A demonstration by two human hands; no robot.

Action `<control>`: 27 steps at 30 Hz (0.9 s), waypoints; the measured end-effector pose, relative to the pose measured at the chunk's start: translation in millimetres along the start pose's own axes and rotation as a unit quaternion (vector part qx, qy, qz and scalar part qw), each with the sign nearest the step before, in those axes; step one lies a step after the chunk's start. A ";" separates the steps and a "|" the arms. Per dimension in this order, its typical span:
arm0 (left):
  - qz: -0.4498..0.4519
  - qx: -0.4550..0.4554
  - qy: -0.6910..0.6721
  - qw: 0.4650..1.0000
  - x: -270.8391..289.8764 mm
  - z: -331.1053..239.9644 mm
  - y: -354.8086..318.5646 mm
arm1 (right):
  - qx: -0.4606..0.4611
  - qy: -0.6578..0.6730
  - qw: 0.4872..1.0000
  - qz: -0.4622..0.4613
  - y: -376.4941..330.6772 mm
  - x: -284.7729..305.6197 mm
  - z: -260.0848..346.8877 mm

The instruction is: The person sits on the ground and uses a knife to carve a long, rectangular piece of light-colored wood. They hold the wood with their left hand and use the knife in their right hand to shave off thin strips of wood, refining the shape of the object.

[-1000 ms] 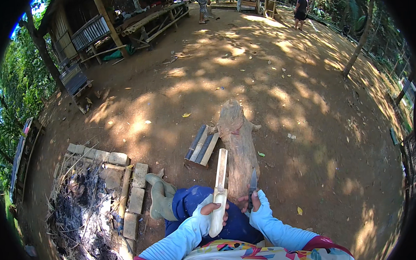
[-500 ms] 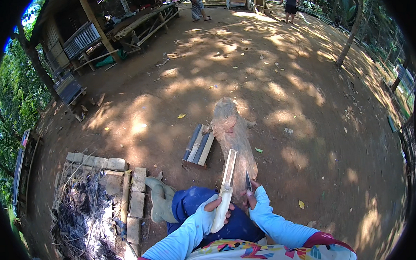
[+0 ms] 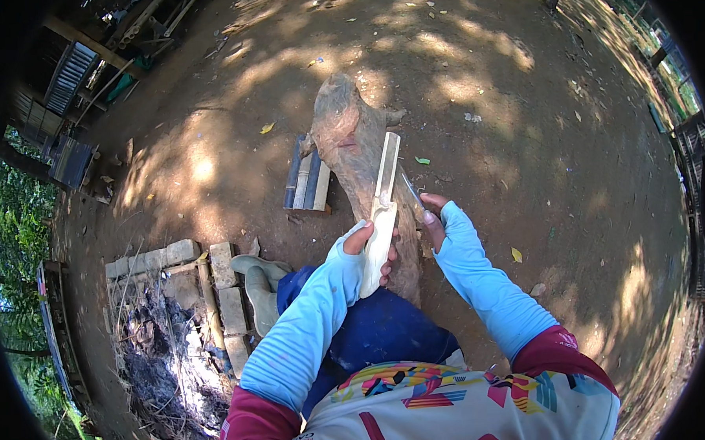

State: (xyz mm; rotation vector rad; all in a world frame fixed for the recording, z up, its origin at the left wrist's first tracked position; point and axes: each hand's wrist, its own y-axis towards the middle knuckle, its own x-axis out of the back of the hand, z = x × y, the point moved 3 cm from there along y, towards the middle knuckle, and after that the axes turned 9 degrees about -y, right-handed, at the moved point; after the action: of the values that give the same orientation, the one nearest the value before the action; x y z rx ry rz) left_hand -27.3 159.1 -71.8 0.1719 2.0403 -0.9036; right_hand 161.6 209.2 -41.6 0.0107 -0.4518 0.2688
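Observation:
My left hand is closed round the wide lower part of a pale carved bamboo piece, whose long channelled end points away from me. Thumb on the near side, fingertips show past its right edge. In my right hand is a knife, its thin blade pointing up and left, a small gap to the right of the bamboo. The knife's handle is mostly covered by my fingers. Under both hands lies a worn log, stretching away from between my legs.
A small dark-and-pale slatted bamboo stool stands left of the log. At lower left, a brick-edged fire pit holds ash and sticks, close to my boots. A bench and a hut are at upper left. Leaves dot the dirt ground.
My view has tipped downward, so the people in the background are gone from it. Both hands have lifted and appear farther up the picture; the knife has come away from the log's edge.

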 end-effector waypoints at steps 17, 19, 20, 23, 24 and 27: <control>-0.101 -0.038 0.088 0.990 -19.8 -35.1 8.5 | 0.050 -0.020 0.998 0.017 62.7 -21.0 -6.6; -0.103 -0.038 0.077 0.991 -20.4 -36.1 7.8 | 0.058 -0.016 0.998 0.007 65.6 -26.4 -9.2; -0.103 -0.035 0.076 0.991 -21.8 -36.8 7.6 | 0.067 -0.017 0.998 -0.006 68.7 -27.7 -10.3; -0.107 -0.026 0.067 0.992 -24.4 -37.4 7.0 | 0.082 -0.045 0.995 -0.019 80.0 -29.2 -13.3; -0.108 -0.023 0.062 0.992 -24.9 -37.6 6.8 | 0.078 -0.072 0.994 -0.005 83.4 -27.5 -11.6; -0.106 -0.021 0.060 0.992 -25.0 -38.4 6.8 | 0.098 -0.088 0.991 0.005 79.5 -28.7 -11.7</control>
State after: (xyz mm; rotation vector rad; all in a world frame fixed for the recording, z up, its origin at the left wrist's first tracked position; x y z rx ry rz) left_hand -34.7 194.4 -42.6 -0.0149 2.2169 -1.0005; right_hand 121.3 279.4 -68.5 0.2258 -0.5997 0.3223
